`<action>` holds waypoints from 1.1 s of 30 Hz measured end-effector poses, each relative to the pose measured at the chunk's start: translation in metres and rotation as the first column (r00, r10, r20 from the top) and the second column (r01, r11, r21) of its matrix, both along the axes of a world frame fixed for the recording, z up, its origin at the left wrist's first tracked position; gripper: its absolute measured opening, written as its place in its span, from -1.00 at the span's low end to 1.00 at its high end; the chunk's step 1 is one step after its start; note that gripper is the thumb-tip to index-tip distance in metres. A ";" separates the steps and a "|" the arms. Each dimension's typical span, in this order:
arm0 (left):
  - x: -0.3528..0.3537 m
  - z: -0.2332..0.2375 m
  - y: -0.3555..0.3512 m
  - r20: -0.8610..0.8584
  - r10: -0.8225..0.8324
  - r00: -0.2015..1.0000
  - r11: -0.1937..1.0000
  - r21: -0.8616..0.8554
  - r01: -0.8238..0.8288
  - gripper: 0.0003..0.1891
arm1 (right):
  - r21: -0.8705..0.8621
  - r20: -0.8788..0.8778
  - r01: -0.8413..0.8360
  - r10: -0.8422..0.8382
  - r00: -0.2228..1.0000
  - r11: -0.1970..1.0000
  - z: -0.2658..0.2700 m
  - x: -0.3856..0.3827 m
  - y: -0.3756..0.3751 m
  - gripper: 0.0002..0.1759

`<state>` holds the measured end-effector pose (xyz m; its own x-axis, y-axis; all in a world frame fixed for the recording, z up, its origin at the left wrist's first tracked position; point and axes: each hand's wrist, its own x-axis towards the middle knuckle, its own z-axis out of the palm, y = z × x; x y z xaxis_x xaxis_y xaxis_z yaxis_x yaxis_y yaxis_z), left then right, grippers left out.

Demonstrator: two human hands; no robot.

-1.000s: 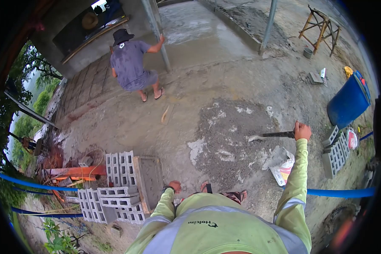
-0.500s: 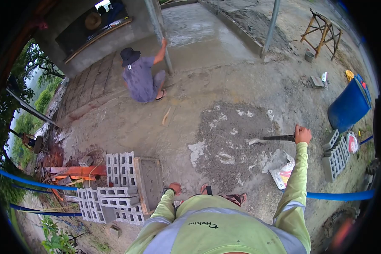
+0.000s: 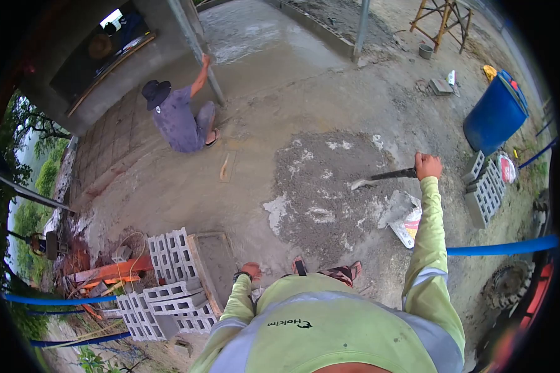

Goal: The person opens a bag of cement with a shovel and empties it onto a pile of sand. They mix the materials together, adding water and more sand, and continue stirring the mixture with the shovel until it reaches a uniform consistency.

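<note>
My right hand (image 3: 428, 166) is closed around the upper end of a long, dark-handled shovel (image 3: 392, 176). Its pale, cement-coated end rests on a flat grey patch of sand and cement mix (image 3: 317, 180) with whitish streaks. My left hand (image 3: 251, 270), with a dark band on the wrist, hangs low and holds nothing; its fingers look loosely apart. Close to it on the left lies a wood-framed mixing box (image 3: 214, 261). A torn cement bag (image 3: 407, 227) sits on the ground below the shovel handle.
A person (image 3: 182, 115) in a dark hat squats at the back left, one hand on a metal post (image 3: 196, 53). Hollow blocks (image 3: 168, 304) are stacked at left, more blocks (image 3: 486, 196) at right. A blue drum (image 3: 494, 115) and a bucket (image 3: 425, 51) stand beyond. A wooden float (image 3: 224, 166) lies on the floor.
The view has shifted, so the surroundings sit further left and the far things higher. My right hand still grips the shovel, whose handle now slants more. My left hand stays low.
</note>
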<state>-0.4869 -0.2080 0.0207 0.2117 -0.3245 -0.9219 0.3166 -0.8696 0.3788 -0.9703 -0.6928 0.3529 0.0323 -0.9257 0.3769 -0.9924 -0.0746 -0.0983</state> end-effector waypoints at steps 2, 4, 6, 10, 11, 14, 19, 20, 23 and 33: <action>-0.001 0.004 -0.001 0.000 -0.009 1.000 1.000 0.015 0.009 -0.68 | 0.017 0.011 -0.005 0.005 1.000 1.000 0.002 0.000 0.001 -0.46; -0.001 0.009 -0.004 0.010 -0.006 1.000 1.000 0.023 0.006 -0.66 | 0.013 0.019 -0.020 0.020 1.000 1.000 -0.007 -0.005 -0.005 -0.47; -0.003 0.012 -0.004 0.030 0.009 1.000 0.999 0.047 -0.010 -0.64 | -0.009 0.024 -0.007 0.007 1.000 1.000 -0.003 0.000 0.001 -0.47; -0.002 0.013 -0.002 0.029 -0.011 1.000 1.000 0.024 0.010 -0.63 | -0.046 0.032 -0.017 0.018 0.999 0.999 0.004 0.001 0.008 -0.49; -0.002 0.013 -0.005 0.036 -0.010 0.999 1.000 0.010 0.010 -0.63 | -0.052 0.033 -0.029 0.031 0.999 0.998 0.005 0.003 0.006 -0.50; -0.001 0.014 -0.005 0.020 -0.006 1.000 0.999 0.033 0.005 -0.62 | -0.043 0.027 -0.048 0.050 0.998 0.998 0.002 0.000 0.002 -0.50; 0.000 0.015 -0.007 0.021 0.023 1.000 0.999 0.035 -0.024 -0.62 | -0.091 0.054 -0.039 0.044 0.998 0.995 -0.001 0.002 0.002 -0.48; -0.002 0.015 -0.002 0.028 0.026 0.999 0.999 0.034 -0.027 -0.63 | -0.063 0.056 -0.031 0.035 0.998 0.998 0.000 0.003 0.001 -0.48; -0.001 0.010 -0.004 0.021 -0.007 1.000 0.999 0.051 0.005 -0.65 | -0.023 0.077 -0.056 0.058 0.995 0.998 0.002 0.002 -0.001 -0.48; -0.008 0.013 -0.003 0.083 0.055 0.995 0.997 0.050 -0.059 -0.72 | -0.084 0.065 -0.045 0.050 0.997 0.996 -0.006 0.000 -0.007 -0.45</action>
